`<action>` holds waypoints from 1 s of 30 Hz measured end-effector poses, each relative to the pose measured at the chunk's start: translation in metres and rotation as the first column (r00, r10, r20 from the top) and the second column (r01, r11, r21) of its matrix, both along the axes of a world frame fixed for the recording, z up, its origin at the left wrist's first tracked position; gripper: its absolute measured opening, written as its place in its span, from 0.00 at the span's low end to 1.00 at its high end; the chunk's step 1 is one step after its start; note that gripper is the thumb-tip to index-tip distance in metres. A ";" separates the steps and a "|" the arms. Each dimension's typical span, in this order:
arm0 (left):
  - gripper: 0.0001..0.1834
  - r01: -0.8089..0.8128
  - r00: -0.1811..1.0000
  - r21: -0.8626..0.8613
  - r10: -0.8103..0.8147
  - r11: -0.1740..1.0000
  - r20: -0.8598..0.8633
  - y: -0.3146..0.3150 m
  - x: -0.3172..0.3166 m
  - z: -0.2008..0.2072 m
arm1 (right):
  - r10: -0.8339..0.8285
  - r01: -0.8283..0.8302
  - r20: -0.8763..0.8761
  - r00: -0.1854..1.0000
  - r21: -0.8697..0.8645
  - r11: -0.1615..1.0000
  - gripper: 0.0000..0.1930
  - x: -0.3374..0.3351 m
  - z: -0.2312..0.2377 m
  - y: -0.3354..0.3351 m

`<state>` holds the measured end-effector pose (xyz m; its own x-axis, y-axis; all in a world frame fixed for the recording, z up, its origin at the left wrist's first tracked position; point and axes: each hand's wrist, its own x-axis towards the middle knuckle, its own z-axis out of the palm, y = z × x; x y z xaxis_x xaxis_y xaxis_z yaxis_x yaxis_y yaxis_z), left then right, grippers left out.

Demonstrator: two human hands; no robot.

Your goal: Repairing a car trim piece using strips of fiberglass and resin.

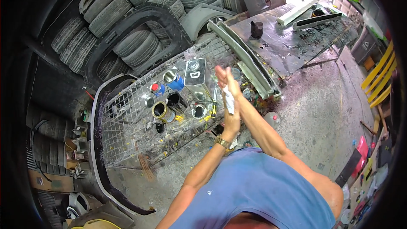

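My left hand (pixel 232 122), with a gold-coloured watch on its wrist, and my right hand (pixel 235 88) are pressed together in front of me. A crumpled white cloth or paper wipe (pixel 229 100) shows between the palms. Some fingers overlap and are partly hidden. Just left of the hands, on a paint-spattered grid-topped bench (pixel 123 140), stand a square metal can (pixel 196 78), a yellow-handled screwdriver (pixel 214 104) and a small open tin of dark paint (pixel 198 111). Further left are two more open cans with dark contents (pixel 160 109) and an open blue can (pixel 173 79).
Stacked tyres (pixel 140 44) and a black panel frame (pixel 106 38) stand behind the bench. A long curved bumper strip (pixel 96 135) hangs round its left end. Grey metal channels (pixel 258 78) lie at its right, beside a dark table (pixel 292 51). A yellow chair (pixel 381 72) stands far right.
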<state>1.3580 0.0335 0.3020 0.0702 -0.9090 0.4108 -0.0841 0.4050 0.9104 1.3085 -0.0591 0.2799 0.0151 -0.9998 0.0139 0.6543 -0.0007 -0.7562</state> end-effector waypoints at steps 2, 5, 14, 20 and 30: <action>0.32 -0.018 0.995 0.087 0.026 0.996 -0.096 -0.024 0.008 -0.008 | 0.165 -0.165 -0.112 0.980 0.005 0.986 0.39 0.014 -0.030 0.006; 0.26 -0.119 0.955 0.401 0.215 0.908 -0.203 -0.076 0.082 -0.015 | 0.424 -0.420 -0.074 0.903 0.065 0.905 0.39 0.035 0.036 0.090; 0.33 0.541 0.500 0.198 -0.123 0.817 -0.857 0.014 0.010 0.003 | 0.242 -0.218 0.803 0.544 -0.143 0.965 0.43 0.035 0.048 -0.017; 0.32 0.488 0.474 0.214 -0.051 0.847 -0.879 -0.053 0.070 -0.012 | 0.450 -0.425 0.506 0.736 -0.173 0.889 0.46 0.020 0.009 0.054; 0.50 -0.246 0.147 -0.153 0.193 0.957 0.970 -0.164 0.137 0.002 | 0.110 0.298 -0.577 0.809 0.565 0.770 0.24 -0.191 -0.152 0.284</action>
